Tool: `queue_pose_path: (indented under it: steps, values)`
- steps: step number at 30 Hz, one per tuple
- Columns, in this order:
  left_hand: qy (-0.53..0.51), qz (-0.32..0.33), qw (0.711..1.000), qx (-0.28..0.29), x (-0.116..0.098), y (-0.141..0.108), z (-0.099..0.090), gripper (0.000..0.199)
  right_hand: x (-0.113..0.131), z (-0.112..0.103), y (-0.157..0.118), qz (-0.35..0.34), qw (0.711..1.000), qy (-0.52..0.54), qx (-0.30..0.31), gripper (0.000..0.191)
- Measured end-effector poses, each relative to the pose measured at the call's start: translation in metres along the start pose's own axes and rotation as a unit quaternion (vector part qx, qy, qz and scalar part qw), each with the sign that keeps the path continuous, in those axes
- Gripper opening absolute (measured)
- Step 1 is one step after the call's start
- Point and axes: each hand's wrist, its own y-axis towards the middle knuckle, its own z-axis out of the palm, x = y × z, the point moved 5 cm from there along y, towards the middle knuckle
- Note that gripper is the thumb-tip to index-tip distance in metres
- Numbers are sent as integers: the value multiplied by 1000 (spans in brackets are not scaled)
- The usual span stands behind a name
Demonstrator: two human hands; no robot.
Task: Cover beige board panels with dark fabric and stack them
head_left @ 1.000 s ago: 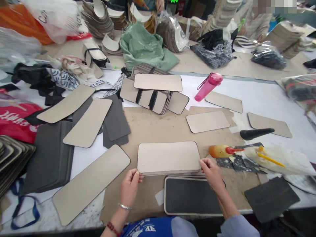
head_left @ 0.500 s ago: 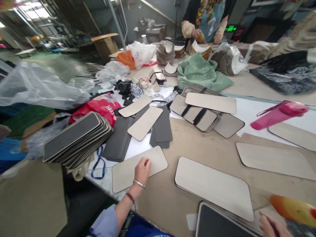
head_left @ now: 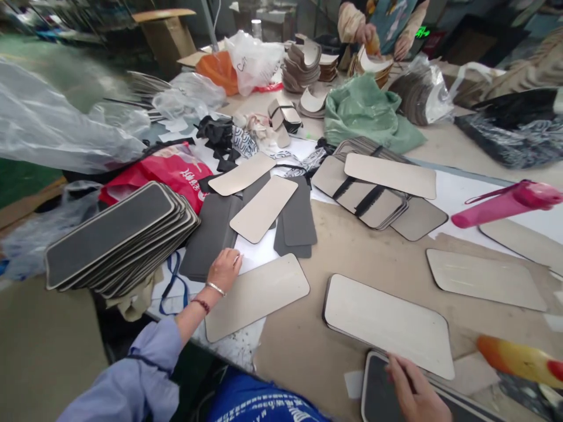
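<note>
My left hand (head_left: 226, 271) is loosely closed, fingers curled, over the back-left edge of a beige rounded panel (head_left: 264, 296). What its fingers hold, if anything, is hidden. Dark grey pads (head_left: 209, 234) lie just beyond it. At the lower right, my right hand (head_left: 416, 390) reaches over a dark panel with a pale border (head_left: 376, 390), fingers stretched out and nothing visible held. Its fingertips are close to the front edge of a beige panel stack (head_left: 389, 322); I cannot tell whether they touch it.
A fanned stack of dark panels (head_left: 114, 234) sits at left by a red bag (head_left: 153, 170). Tied beige panels (head_left: 365, 199), a pink bottle (head_left: 505, 205) and a yellow-orange object (head_left: 514, 357) occupy the right. Behind a green sack (head_left: 369, 114), a co-worker (head_left: 387, 29) handles curved pieces.
My left hand has moved left and back from the beige panel's middle to its far edge. My right hand has come leftward over the dark panel. The view has shifted slightly.
</note>
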Motion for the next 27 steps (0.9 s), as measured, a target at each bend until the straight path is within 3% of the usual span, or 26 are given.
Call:
queue_pose_path:
  steps: [6, 10, 13, 17, 21, 27]
  values:
    - [10, -41, 997, -64, 40, -62, -28, 21, 113, 71, 41, -101, 988, 81, 80, 38]
    - [60, -44, 992, -102, 70, -60, -41, 18, 160, 91, 60, -156, 975, 97, 125, 33]
    - [84, -58, 991, -81, 83, -44, -43, 30, 173, 99, 63, -172, 971, 94, 135, 33]
    - [107, -94, 989, -24, 85, -32, -42, 42, 178, 105, 60, -176, 970, 90, 143, 33]
    - [153, -113, 982, 10, 75, -29, -45, 40, 176, 104, 55, -169, 973, 75, 138, 33]
    - [217, -92, 971, 31, 62, -23, -48, 22, 164, 95, 48, -163, 979, 51, 112, 33]
